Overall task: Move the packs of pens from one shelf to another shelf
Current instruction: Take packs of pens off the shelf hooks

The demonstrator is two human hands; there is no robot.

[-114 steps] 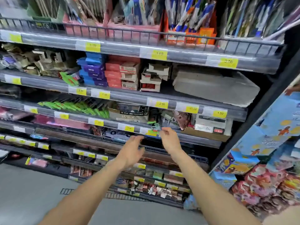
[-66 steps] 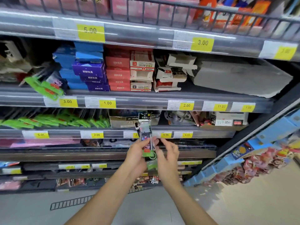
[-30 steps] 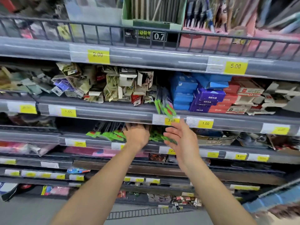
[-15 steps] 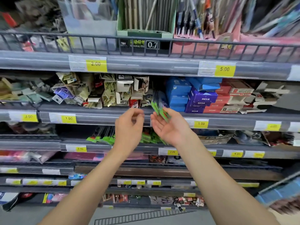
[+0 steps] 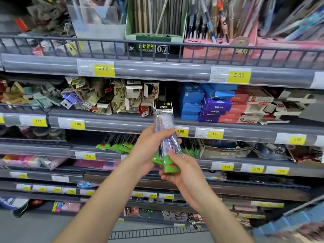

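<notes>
The shelves (image 5: 157,123) fill my view, row over row of stationery behind yellow price tags (image 5: 77,124). On the lower shelf (image 5: 105,151) the green-ended packs (image 5: 119,146) lie in a fan; blue boxes (image 5: 191,102) stand on the shelf above it. Half a second ago my hands were bare and reaching toward that fan. Now I have lifted packs clear of it: the held packs (image 5: 165,137), two or more, stand nearly upright in front of the shelf above, black header up. My left hand (image 5: 149,151) curls round their middle from the left. My right hand (image 5: 177,167) pinches the green bottom end, thumb on the front. So I judge the pick done and the placing yet to come, probably the gap left of the blue boxes.
</notes>
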